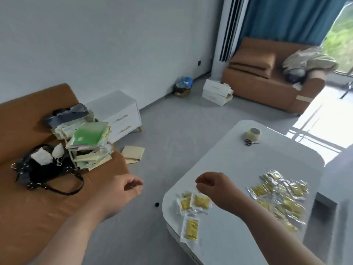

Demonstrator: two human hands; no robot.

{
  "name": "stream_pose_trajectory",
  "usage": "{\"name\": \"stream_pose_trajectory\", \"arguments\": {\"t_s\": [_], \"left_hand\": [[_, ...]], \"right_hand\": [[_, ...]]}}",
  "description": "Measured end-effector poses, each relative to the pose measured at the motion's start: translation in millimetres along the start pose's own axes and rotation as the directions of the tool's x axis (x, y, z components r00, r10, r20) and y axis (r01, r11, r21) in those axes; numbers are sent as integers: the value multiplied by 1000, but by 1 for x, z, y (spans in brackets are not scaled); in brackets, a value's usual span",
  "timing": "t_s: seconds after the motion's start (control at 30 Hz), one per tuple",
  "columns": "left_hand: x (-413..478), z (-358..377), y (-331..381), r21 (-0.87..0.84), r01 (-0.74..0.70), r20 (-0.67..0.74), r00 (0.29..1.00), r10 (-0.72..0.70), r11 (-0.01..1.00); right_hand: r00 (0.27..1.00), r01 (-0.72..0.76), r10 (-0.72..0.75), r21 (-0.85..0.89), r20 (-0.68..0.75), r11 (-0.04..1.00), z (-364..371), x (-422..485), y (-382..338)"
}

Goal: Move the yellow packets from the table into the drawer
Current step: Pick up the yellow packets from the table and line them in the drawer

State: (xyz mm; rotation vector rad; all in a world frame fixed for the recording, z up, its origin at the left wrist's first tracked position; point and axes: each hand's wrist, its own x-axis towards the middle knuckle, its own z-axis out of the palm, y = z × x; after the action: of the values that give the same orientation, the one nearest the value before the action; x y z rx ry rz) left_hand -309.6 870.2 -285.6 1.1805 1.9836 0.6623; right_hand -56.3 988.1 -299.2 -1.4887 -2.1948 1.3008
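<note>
While both my hands are empty, right hand [214,186] loosely curled over the near yellow packets [193,202] and left hand [127,190] half open off the tabletop [238,161], slippery foil could slide off the rounded edge if I grab several. Bigger packet pile [280,196] sits right; white drawer unit [118,113] is well apart across the floor, both its drawers look closed, floor papers [132,154] lie en route

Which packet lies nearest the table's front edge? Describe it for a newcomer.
Find the white table, then its near left edge. One yellow packet lies alone there, below a small cluster, apart from the big pile to the right.
</note>
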Motion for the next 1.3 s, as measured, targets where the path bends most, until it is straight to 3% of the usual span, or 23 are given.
{"name": "stream_pose_trajectory", "arguments": {"t_s": [0.17,0.4,0.7,0.83,0.97,1.17,1.3], "left_hand": [[87,8,25,97,-93,183,980,74,991],[168,34,53,145,-216,378,914,147,966],[287,126,48,216,-363,700,705,115,906],[329,193,17,200,-423,802,589,100,884],[364,268,-34,210,-475,847,524,83,855],[409,363,-111,252,-549,846,524,94,797],[424,405,-145,363,-685,797,580,170,632]], "right_hand": [[981,-148,161,114,-112,982,-11,33,32],[918,-334,361,169,-163,927,-10,63,65],[744,-554,641,361,-190,750,39,100,133],[672,-616,717,400,-184,679,84,123,182],[635,-638,758,450,-150,625,143,148,239],[598,-692,797,444,-89,569,227,175,318],[563,-715,823,460,-68,527,267,177,345]]}}
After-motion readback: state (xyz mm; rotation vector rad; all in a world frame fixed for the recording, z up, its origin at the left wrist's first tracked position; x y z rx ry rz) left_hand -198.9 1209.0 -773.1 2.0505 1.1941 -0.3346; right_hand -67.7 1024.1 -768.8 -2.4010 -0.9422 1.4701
